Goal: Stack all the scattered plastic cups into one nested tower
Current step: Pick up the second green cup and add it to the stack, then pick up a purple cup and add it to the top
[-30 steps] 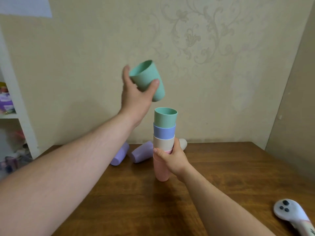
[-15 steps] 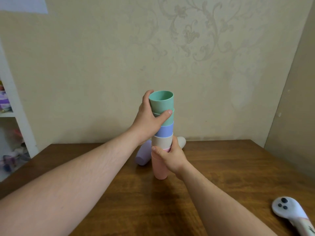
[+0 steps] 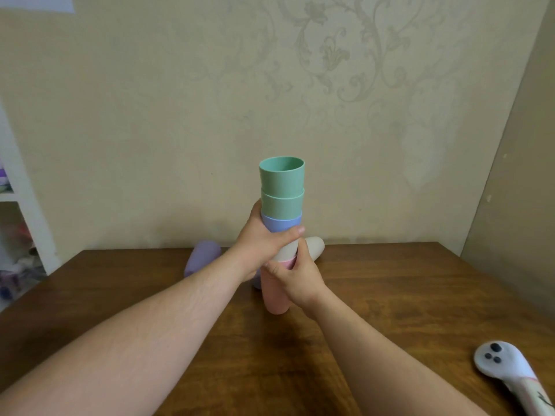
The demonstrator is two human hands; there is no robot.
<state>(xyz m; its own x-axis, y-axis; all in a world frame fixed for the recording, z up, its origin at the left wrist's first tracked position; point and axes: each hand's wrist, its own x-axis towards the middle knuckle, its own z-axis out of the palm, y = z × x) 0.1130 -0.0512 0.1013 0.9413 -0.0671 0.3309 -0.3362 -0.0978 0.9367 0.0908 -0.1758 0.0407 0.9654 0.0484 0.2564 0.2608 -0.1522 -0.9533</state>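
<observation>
the nested tower of pastel plastic cups [image 3: 281, 223] stands upright on the brown wooden counter [image 3: 390, 295]. the left hand [image 3: 261, 244] wraps closed around its middle, the right hand [image 3: 295, 277] around its pink base. a lilac plastic cup [image 3: 201, 256] lies on its side left of and behind the tower, nearer the left hand; a beige plastic cup [image 3: 313, 247] lies behind the right.

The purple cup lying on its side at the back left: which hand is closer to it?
Left hand. It grips the tower just right of the purple cup; the right hand is farther right.
</observation>
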